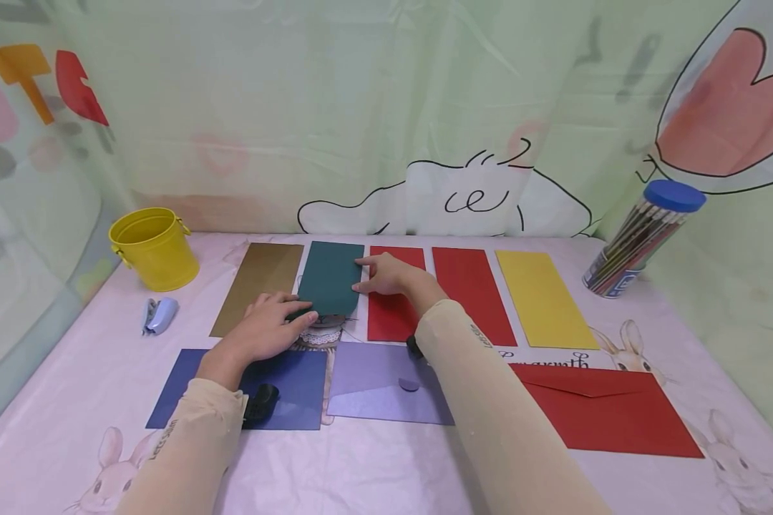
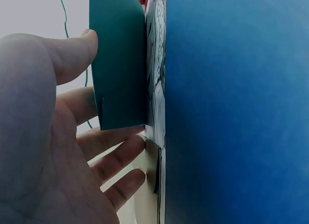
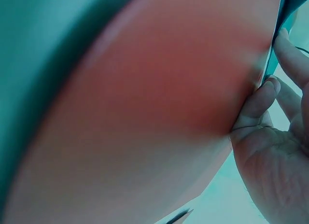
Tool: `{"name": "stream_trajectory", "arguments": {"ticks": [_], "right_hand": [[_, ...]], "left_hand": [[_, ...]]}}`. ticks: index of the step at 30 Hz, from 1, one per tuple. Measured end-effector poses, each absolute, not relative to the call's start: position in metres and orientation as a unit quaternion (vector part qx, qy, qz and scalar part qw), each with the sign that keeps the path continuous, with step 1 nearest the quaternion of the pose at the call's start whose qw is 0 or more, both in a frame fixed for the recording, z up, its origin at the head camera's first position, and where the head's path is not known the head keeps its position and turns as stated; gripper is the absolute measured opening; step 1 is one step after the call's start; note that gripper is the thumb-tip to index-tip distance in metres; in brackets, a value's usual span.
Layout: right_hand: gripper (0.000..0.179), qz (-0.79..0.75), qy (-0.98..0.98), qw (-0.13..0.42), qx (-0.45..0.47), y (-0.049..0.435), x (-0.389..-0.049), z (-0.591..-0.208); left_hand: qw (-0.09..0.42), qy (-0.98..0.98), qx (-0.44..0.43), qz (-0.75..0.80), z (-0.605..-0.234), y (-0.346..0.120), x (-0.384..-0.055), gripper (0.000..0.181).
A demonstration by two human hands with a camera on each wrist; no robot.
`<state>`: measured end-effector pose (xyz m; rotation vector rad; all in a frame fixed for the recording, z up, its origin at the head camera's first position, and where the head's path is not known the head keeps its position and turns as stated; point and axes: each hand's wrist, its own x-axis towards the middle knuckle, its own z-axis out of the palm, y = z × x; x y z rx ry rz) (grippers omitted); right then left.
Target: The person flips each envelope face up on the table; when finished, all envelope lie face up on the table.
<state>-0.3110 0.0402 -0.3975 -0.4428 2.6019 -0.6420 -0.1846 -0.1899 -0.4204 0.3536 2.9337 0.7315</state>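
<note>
A green envelope [image 1: 330, 275] lies between a brown envelope [image 1: 258, 286] and a red envelope [image 1: 396, 322] in the back row. Its near edge looks slightly raised in the left wrist view. My left hand [image 1: 267, 325] holds its near left corner, thumb at the near edge and index finger over the top. From the right side, my right hand [image 1: 389, 275] holds the green envelope's edge with spread thumb and index finger, reaching over the red envelope. In the right wrist view the contact at that edge is partly hidden.
Nearer me lie a blue envelope [image 1: 290, 400], a lilac envelope [image 1: 373, 386] and a red flapped envelope [image 1: 625, 422]. Another red envelope [image 1: 470, 286] and a yellow envelope [image 1: 544, 297] continue the row. A yellow bucket [image 1: 161, 257], a small stapler [image 1: 161, 315] and a pencil tub [image 1: 638, 236] stand at the sides.
</note>
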Motion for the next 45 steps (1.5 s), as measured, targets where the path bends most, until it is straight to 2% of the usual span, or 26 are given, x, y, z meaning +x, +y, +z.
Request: {"name": "stream_trajectory", "arguments": {"ticks": [9, 17, 23, 25, 31, 38, 45], "right_hand": [[0.077, -0.241, 0.934, 0.215, -0.155, 0.0411, -0.3125, -0.3980], [0.074, -0.249, 0.930, 0.208, -0.173, 0.0445, -0.3109, -0.3988], [0.067, -0.291, 0.917, 0.216, -0.167, 0.0449, -0.3110, -0.4004], [0.066, -0.309, 0.911, 0.220, -0.165, 0.0450, -0.3119, -0.4012], [0.079, -0.280, 0.923, 0.213, -0.154, 0.0435, -0.3143, -0.4030], [0.087, -0.244, 0.931, 0.211, -0.170, 0.0400, -0.3136, -0.4037], [0.089, -0.223, 0.938, 0.207, -0.168, 0.0369, -0.3136, -0.4047]], "left_hand": [[0.031, 0.962, 0.115, 0.245, -0.4171, -0.1897, -0.1845, 0.050], [-0.030, 0.959, 0.109, 0.259, -0.4152, -0.1873, -0.1847, 0.038], [-0.094, 0.952, 0.109, 0.270, -0.4159, -0.1866, -0.1862, 0.029], [-0.117, 0.944, 0.113, 0.289, -0.4154, -0.1865, -0.1864, 0.037], [-0.145, 0.905, 0.136, 0.377, -0.4146, -0.1860, -0.1861, 0.082], [-0.099, 0.860, 0.089, 0.493, -0.4144, -0.1827, -0.1843, 0.088], [-0.042, 0.895, 0.045, 0.442, -0.4151, -0.1812, -0.1864, 0.098]]}}
